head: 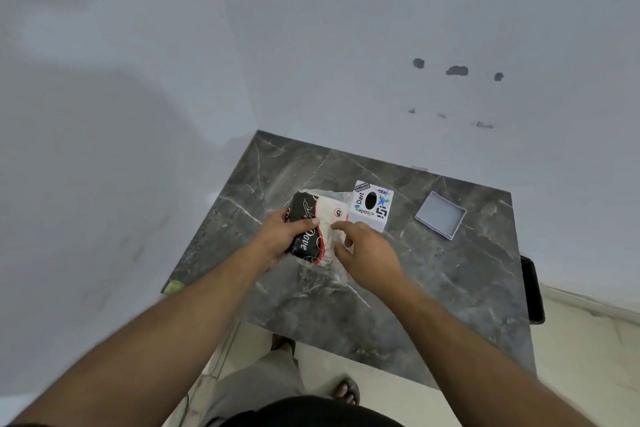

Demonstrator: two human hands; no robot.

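Above the marble surface (450, 288), just left of the stickered white box (372, 206), the tissue pack (323, 217) sits in the left hand (277, 239), fingers (304, 224) curled round its black end, while the right hand (367, 253) pinches its loose wrapper (341, 198): a hard tug could rip it, spilling tissues against the box

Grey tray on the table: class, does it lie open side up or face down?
Open side up: the grey tray shows a raised rim around a bare, sunken floor, with nothing in it.
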